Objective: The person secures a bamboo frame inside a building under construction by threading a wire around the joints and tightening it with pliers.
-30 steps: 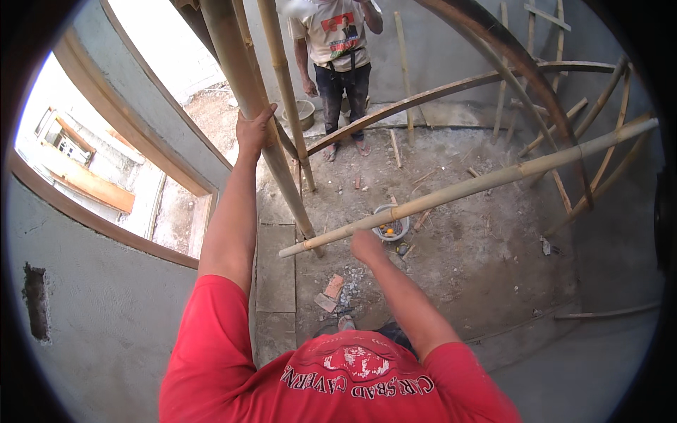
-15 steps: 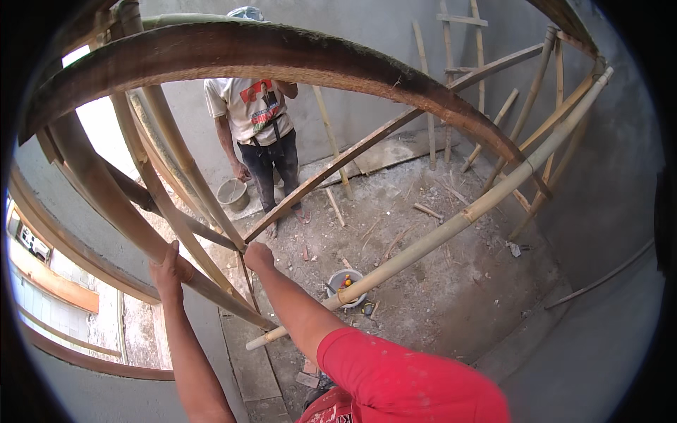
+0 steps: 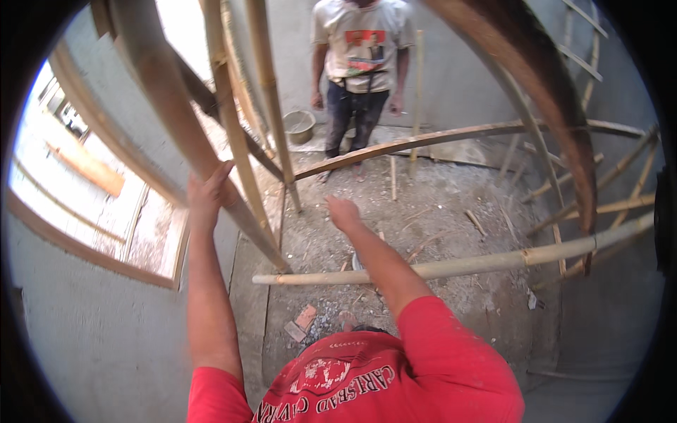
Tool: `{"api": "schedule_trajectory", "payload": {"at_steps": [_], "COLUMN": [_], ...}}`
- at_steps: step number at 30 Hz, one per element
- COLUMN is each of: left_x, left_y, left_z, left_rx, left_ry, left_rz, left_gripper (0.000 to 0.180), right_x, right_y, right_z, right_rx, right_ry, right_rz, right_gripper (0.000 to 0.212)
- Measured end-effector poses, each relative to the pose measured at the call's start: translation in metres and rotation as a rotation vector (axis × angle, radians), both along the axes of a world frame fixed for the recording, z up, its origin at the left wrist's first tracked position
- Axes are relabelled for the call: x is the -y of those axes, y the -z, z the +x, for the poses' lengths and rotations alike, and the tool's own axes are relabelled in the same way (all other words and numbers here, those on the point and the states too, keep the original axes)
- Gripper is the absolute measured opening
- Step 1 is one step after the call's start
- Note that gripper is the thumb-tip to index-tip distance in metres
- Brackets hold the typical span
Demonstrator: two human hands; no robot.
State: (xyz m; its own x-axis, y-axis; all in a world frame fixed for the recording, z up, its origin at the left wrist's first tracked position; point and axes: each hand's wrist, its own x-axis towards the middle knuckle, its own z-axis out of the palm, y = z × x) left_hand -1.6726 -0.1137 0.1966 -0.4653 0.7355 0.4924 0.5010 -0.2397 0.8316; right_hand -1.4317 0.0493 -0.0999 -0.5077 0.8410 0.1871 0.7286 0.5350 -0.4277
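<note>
My left hand (image 3: pixel 210 189) is wrapped around a thick bamboo pole (image 3: pixel 169 102) that slants down from the upper left. My right hand (image 3: pixel 343 211) reaches forward over the floor, its fingers curled and mostly hidden beneath; anything in them cannot be made out. It appears apart from the nearest upright bamboo pole (image 3: pixel 271 92). Beyond it a long wooden strip (image 3: pixel 416 139) runs from that pole toward the right. Below my right forearm a pale bamboo pole (image 3: pixel 479 264) crosses the view.
A person (image 3: pixel 361 63) in a printed shirt stands ahead, beside a bucket (image 3: pixel 299 127). A dark curved beam (image 3: pixel 536 77) hangs at the upper right. Brick pieces (image 3: pixel 305 317) and wood scraps (image 3: pixel 475 222) lie on the dusty floor. A framed opening (image 3: pixel 84 176) is at the left.
My view has tilted down and turned left. My right hand has come away from the pole and strip junction, while my left stays on its pole. The other person's raised arm is lowered.
</note>
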Motion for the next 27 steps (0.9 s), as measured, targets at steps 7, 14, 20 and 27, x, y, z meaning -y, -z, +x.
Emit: {"api": "schedule_trajectory", "payload": {"at_steps": [7, 14, 20, 27], "left_x": [0.0, 0.0, 0.0, 0.0], "left_y": [0.001, 0.0, -0.006, 0.004], "left_z": [-0.008, -0.011, -0.009, -0.015], "left_rx": [0.114, 0.097, 0.108, 0.049], "left_ry": [-0.113, -0.093, -0.049, -0.119], "left_rz": [-0.081, -0.078, -0.094, -0.045], "left_gripper": [0.041, 0.053, 0.052, 0.047], "right_x": [0.068, 0.107, 0.103, 0.111], "right_y": [0.045, 0.02, 0.033, 0.023], "right_z": [0.142, 0.159, 0.154, 0.151], "right_rx": [0.653, 0.457, 0.54, 0.532], "right_ry": [-0.191, 0.045, 0.114, 0.046], "right_rz": [-0.267, -0.351, -0.397, -0.253], "right_gripper": [0.027, 0.025, 0.031, 0.028]}}
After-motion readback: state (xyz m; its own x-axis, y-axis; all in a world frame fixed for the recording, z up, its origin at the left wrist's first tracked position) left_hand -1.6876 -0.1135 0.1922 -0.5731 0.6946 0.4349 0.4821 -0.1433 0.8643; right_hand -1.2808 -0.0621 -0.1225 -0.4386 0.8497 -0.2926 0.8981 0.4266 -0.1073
